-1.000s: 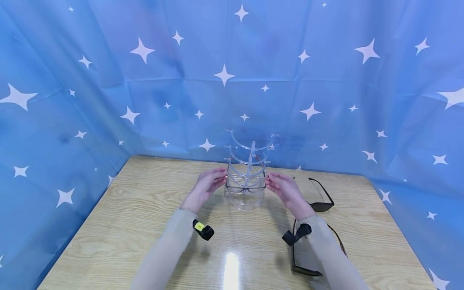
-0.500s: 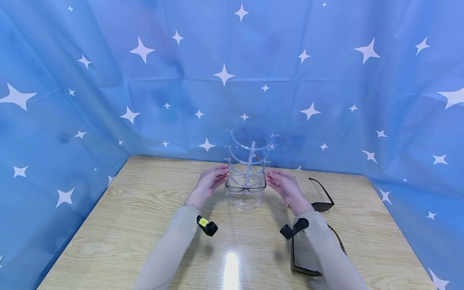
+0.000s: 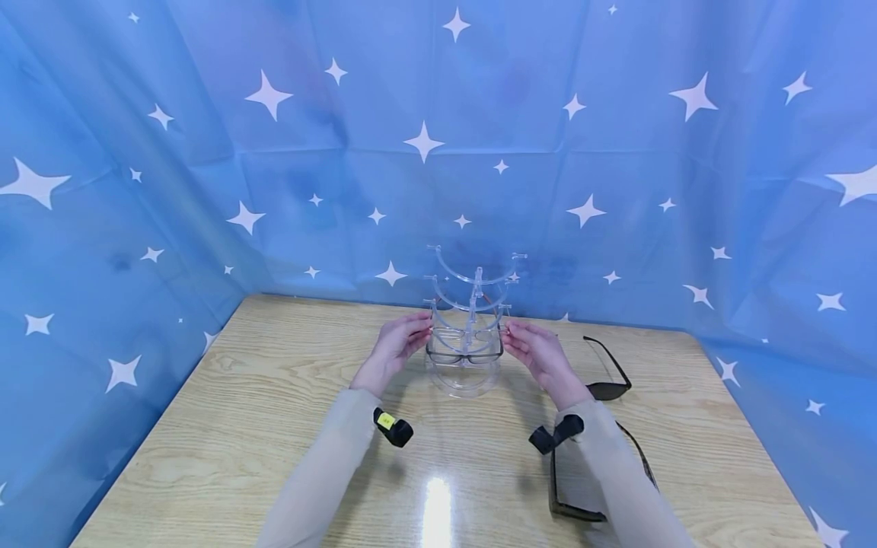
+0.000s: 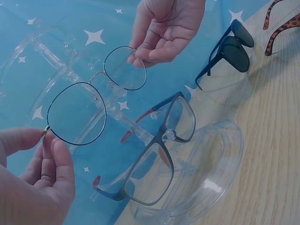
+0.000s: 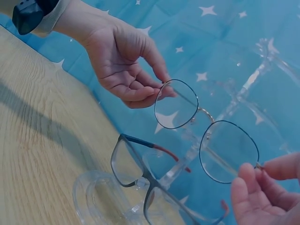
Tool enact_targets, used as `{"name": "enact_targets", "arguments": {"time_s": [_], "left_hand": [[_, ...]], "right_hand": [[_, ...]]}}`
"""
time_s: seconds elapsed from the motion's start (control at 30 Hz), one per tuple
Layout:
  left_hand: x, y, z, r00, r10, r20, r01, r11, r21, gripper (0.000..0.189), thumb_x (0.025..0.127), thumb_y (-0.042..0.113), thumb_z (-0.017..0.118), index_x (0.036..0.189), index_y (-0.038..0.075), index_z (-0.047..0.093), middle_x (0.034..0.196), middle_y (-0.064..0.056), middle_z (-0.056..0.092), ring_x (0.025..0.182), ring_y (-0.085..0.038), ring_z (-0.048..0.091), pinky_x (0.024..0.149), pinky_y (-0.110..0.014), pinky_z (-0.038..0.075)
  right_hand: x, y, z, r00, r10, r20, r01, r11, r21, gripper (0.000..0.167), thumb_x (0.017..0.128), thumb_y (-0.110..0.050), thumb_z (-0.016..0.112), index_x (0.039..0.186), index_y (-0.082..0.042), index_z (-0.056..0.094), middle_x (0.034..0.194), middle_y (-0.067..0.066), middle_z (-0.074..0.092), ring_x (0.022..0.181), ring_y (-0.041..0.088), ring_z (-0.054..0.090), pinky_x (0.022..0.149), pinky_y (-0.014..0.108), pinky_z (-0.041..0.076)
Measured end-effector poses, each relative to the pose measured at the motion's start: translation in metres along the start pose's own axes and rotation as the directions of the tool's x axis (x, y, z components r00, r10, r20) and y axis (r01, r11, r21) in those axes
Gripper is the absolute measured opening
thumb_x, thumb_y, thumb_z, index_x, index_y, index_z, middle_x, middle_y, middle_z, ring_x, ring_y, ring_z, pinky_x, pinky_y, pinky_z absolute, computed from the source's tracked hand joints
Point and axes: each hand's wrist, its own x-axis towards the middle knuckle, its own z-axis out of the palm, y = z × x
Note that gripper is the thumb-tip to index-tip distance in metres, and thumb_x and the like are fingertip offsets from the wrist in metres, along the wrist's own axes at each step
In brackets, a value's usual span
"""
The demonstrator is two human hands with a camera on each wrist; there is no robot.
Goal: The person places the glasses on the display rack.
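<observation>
Thin round wire-framed eyeglasses point(image 4: 76, 115) are held level between both hands, in front of a clear tiered display stand point(image 3: 473, 301). My left hand point(image 3: 393, 346) pinches one outer end of the frame between thumb and fingertips. At the other end, my right hand point(image 3: 539, 350) pinches the frame near its hinge. Both lenses face the wrist cameras, and the bridge point(image 5: 206, 114) lies close before the stand's central post. Below them, dark grey rectangular glasses point(image 4: 161, 136) with reddish temple tips rest on the lowest tier, above the rounded clear base point(image 4: 222, 173).
Black sunglasses point(image 3: 608, 390) lie right of the stand. Nearer the front, partly under the right forearm, lie tortoiseshell-templed sunglasses point(image 3: 575, 511). The stand is near the back of the wooden table point(image 3: 240, 426), before a blue star-printed curtain point(image 3: 384, 91). Upper tiers point(image 3: 473, 278) rise behind the hands.
Both hands have shifted slightly forward and up with the round eyeglasses, mostly in the first half second. Since then they have stayed almost still.
</observation>
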Motion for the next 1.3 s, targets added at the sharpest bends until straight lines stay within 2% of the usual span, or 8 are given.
{"name": "enact_targets", "arguments": {"time_s": [0.17,0.33,0.6,0.83,0.93,0.97,1.07,1.3], "left_hand": [[0.001,-0.002,0.000,1.000,-0.010,0.003,0.010,1.000,0.008,0.043,0.085,-0.008,0.058,0.126,-0.014,0.047,0.077,-0.003,0.066,0.063,-0.007,0.060,0.062,-0.014,0.053],[0.002,-0.004,-0.002,1.000,-0.024,-0.006,0.024,1.000,0.013,0.043,0.086,-0.008,0.057,0.127,-0.014,0.047,0.076,-0.002,0.067,0.061,-0.007,0.060,0.060,-0.014,0.052],[0.005,-0.007,-0.005,0.999,-0.026,-0.019,0.026,0.999,0.031,0.039,0.085,-0.006,0.059,0.123,-0.013,0.051,0.076,-0.003,0.067,0.061,-0.007,0.060,0.062,-0.014,0.053],[0.007,-0.011,-0.007,0.999,-0.033,-0.029,0.034,0.998,0.047,0.036,0.085,-0.004,0.061,0.120,-0.011,0.054,0.078,-0.003,0.068,0.064,-0.008,0.059,0.062,-0.015,0.053],[0.008,-0.012,-0.008,0.999,-0.025,-0.031,0.027,0.998,0.048,0.031,0.084,-0.004,0.062,0.115,-0.009,0.058,0.082,-0.007,0.068,0.063,-0.008,0.059,0.062,-0.015,0.053],[0.008,-0.012,-0.008,0.999,-0.024,-0.031,0.025,0.999,0.048,0.029,0.084,-0.005,0.062,0.113,-0.008,0.059,0.083,-0.008,0.068,0.063,-0.008,0.060,0.062,-0.015,0.053],[0.007,-0.012,-0.008,0.999,-0.027,-0.028,0.028,0.998,0.054,0.028,0.084,-0.005,0.061,0.112,-0.008,0.060,0.084,-0.008,0.068,0.064,-0.008,0.060,0.063,-0.015,0.053],[0.007,-0.013,-0.009,0.999,-0.038,-0.027,0.040,0.997,0.061,0.029,0.084,-0.005,0.061,0.113,-0.008,0.060,0.094,-0.014,0.068,0.065,-0.009,0.060,0.066,-0.016,0.054]], "right_hand": [[-0.001,0.002,-0.002,1.000,0.009,0.000,-0.009,1.000,0.014,0.012,0.096,-0.002,0.050,0.101,-0.004,0.060,0.081,0.001,0.067,0.075,0.009,0.064,0.076,0.020,0.054],[0.000,0.005,-0.002,1.000,0.012,-0.007,-0.012,1.000,0.017,0.023,0.095,-0.001,0.050,0.117,0.006,0.051,0.081,0.001,0.068,0.076,0.009,0.064,0.076,0.020,0.054],[0.002,0.009,-0.005,1.000,0.026,0.015,-0.026,0.999,0.027,0.018,0.096,-0.001,0.049,0.112,0.003,0.054,0.082,0.001,0.068,0.075,0.008,0.064,0.074,0.020,0.054],[0.006,0.016,-0.007,1.000,0.009,0.009,-0.009,1.000,-0.013,0.025,0.095,-0.002,0.050,0.119,0.007,0.050,0.083,0.000,0.067,0.080,0.009,0.064,0.077,0.018,0.053],[0.010,0.022,-0.012,0.998,-0.036,0.050,0.037,0.999,-0.022,0.024,0.093,-0.006,0.057,0.114,0.004,0.054,0.086,0.001,0.067,0.084,0.010,0.064,0.078,0.018,0.053],[0.017,0.028,-0.019,0.994,-0.057,0.090,0.056,0.998,0.009,0.023,0.091,-0.007,0.059,0.111,0.004,0.056,0.087,0.003,0.067,0.084,0.011,0.065,0.076,0.019,0.054],[0.019,0.031,-0.023,0.990,-0.069,0.122,0.068,0.998,0.018,0.023,0.089,-0.010,0.064,0.108,0.001,0.060,0.088,0.004,0.068,0.085,0.012,0.065,0.077,0.019,0.053],[0.005,0.017,-0.008,1.000,0.016,0.026,-0.015,1.000,-0.016,0.017,0.096,-0.003,0.049,0.111,0.001,0.055,0.082,-0.002,0.067,0.079,0.007,0.064,0.080,0.019,0.053]]}}
